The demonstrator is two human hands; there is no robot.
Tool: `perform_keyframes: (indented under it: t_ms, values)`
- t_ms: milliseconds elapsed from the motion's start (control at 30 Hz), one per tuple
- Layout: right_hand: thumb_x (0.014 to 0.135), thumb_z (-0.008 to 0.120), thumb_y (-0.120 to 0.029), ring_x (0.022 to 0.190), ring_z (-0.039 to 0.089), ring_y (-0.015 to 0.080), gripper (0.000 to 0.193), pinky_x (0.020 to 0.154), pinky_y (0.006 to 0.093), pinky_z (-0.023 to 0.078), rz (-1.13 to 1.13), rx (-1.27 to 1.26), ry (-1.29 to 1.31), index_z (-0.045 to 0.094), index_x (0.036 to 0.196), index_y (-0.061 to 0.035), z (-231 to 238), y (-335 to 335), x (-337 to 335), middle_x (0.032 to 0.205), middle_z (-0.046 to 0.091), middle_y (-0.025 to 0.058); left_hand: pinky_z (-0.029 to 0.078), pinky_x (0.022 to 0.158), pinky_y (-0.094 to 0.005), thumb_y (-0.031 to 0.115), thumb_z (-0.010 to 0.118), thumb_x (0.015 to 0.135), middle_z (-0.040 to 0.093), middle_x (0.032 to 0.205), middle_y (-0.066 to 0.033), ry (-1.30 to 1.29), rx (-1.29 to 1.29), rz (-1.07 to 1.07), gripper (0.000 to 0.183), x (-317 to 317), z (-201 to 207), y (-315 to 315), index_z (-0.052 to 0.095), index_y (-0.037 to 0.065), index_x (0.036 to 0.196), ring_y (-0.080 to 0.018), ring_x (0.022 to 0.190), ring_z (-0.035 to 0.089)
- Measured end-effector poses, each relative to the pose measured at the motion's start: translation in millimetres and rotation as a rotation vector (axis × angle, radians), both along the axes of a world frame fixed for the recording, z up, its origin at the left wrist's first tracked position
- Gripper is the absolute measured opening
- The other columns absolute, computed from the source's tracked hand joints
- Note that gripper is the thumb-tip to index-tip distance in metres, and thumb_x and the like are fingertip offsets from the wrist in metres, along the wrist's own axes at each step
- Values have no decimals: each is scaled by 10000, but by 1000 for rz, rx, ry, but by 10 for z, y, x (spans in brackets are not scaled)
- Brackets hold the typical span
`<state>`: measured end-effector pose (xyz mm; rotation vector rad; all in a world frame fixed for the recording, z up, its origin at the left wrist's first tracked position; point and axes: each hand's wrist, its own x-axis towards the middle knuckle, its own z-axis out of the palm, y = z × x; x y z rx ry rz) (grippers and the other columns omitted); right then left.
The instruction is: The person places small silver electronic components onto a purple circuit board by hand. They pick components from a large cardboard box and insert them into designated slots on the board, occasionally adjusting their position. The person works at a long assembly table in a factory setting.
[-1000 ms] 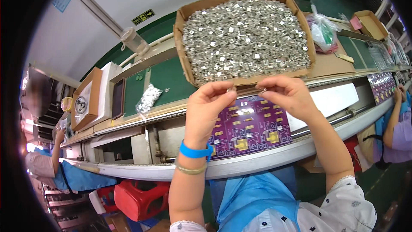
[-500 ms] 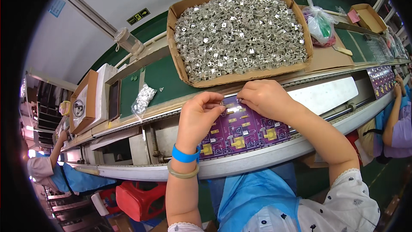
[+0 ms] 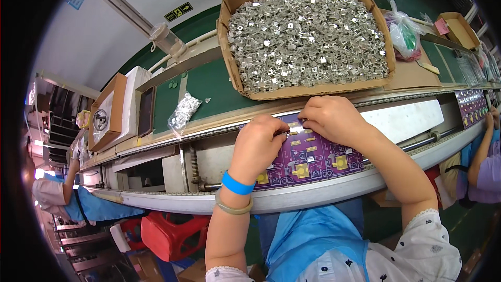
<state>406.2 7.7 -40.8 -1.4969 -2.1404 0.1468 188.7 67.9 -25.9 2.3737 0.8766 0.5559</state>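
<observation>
A purple circuit board (image 3: 323, 163) with gold pads and white markings lies in the conveyor track before me. Over its far left part, my left hand (image 3: 259, 138) is closed, thumb and forefinger pinching a small metal part that mostly hides between the fingertips. My right hand (image 3: 334, 120) reaches over the board's far edge, its fingertips pinched close to the left ones on another small metal part, barely visible. Just beyond the hands, a wide cardboard box (image 3: 309, 94) is heaped with small silvery metal pieces (image 3: 313, 39).
Left of the box lie a clear bag of white pieces (image 3: 184, 112) and a clear plastic jar (image 3: 167, 40). A tied plastic bag (image 3: 404, 34) stands at the right. Farther along the metal rail (image 3: 292, 194), another person's hands (image 3: 492, 117) are beside a second purple board (image 3: 471, 107).
The whole view has shifted, so the scene sits slightly farther right. My left thumb and forefinger have drawn closer together at the board's far part. The right hand stays over the same area.
</observation>
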Motion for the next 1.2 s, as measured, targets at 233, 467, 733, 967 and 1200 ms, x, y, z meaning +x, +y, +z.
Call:
perform_keyframes:
  t_ms: [233, 467, 733, 967, 1200]
  values:
    - [822, 728, -89, 786, 663, 303, 111, 708, 398, 538, -28, 179, 179, 725, 931, -71, 242, -81, -68, 887, 693, 103, 551, 765, -445, 56, 664, 728, 704, 874, -146, 56, 174, 13, 159, -119, -116, 8, 746, 58, 865, -346, 858, 679]
    - [880, 670, -48, 995, 618, 345, 245, 845, 382, 515, -379, 83, 151, 638, 1114, 16, 290, 119, 416, 1097, 619, 174, 532, 736, -445, 60, 710, 696, 680, 838, -121, -47, 135, -13, 151, -88, -213, -16, 755, 91, 837, -339, 845, 672]
    - [813, 691, -20, 1029, 574, 376, 262, 891, 435, 456, -405, 55, 1, 624, 1065, 8, 198, 304, 550, 1054, 581, 178, 523, 785, -448, 101, 762, 704, 677, 863, -133, -131, 36, -42, 207, -113, -213, -3, 726, 60, 904, -346, 882, 660]
    - [811, 692, -22, 958, 574, 346, 125, 843, 419, 461, -393, 92, -44, 644, 926, -13, 273, 240, 408, 943, 596, 137, 523, 811, -431, 125, 728, 766, 641, 931, -117, -161, 131, -37, 177, -115, -206, 4, 703, 65, 930, -326, 940, 642]
    - [845, 680, -61, 924, 599, 336, 134, 825, 430, 471, -397, 154, 17, 633, 965, -22, 187, 250, 363, 954, 638, 149, 529, 781, -415, 132, 719, 802, 643, 923, -100, -244, 225, -29, 145, -158, -178, -21, 694, 62, 927, -314, 890, 640]
